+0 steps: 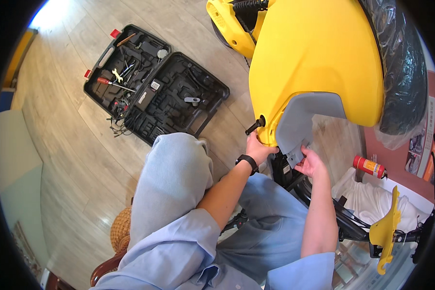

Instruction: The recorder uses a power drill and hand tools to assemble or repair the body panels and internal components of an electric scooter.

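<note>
Left hand (260, 151): grip is pinching yellow panel (319, 53) at lower corner | Right hand (314, 163): grip is pinching gray trim (295, 121) near lower end

Yellow panel (319, 58): large, smooth, gently bulging shell, upper right of centre in the view; broad at top, narrowing to a tip at lower left; surface looks unbroken. Grey panel (295, 125): matt, bent piece set along the yellow one's lower edge, one arm reaching right, the other running down to a narrow end. Edges meet closely; whether fastened there cannot be told from this angle.
</note>
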The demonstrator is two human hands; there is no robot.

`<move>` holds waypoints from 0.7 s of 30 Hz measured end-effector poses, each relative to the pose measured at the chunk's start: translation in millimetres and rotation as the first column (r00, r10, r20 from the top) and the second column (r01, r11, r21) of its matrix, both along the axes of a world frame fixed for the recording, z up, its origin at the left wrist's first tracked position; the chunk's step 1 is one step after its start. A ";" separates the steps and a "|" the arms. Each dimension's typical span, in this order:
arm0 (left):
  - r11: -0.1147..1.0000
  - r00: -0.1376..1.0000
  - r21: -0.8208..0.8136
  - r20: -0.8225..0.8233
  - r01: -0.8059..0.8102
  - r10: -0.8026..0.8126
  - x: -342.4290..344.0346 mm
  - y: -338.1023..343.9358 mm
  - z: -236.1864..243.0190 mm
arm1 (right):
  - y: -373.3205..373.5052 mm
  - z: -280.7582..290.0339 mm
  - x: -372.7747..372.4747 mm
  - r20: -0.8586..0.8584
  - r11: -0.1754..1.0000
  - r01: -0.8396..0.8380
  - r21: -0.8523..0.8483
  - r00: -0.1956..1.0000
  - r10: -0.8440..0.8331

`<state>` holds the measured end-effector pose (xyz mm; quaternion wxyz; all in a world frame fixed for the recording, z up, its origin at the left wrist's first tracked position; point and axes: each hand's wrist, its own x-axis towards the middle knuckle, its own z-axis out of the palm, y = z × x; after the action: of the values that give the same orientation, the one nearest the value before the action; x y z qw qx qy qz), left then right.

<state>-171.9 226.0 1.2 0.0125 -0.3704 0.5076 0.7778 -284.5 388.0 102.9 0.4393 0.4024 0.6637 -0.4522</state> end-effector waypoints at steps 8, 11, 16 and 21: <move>0.979 0.995 0.184 -0.021 -0.087 0.093 0.9 2.3 5.5 | 2.3 -6.3 3.9 -0.008 0.999 0.039 -0.030 0.999 -0.039; 0.985 0.999 0.166 0.024 -0.050 0.046 -0.6 0.5 14.7 | 5.9 -7.9 6.6 -0.027 0.998 0.033 -0.049 0.999 -0.034; 0.959 0.970 -0.283 0.240 0.032 0.039 19.7 -3.2 34.0 | 5.3 -16.7 5.7 -0.045 0.999 -0.019 -0.032 0.999 0.018; 0.833 0.904 -0.351 -0.132 -0.427 0.407 -16.3 -24.8 94.6 | 2.2 -12.8 7.2 -0.054 1.000 0.006 0.025 0.999 -0.005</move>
<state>-188.2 201.2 95.7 -0.2408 -0.4472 0.5527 0.6607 -277.3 390.2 90.1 0.4150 0.3975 0.6797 -0.4558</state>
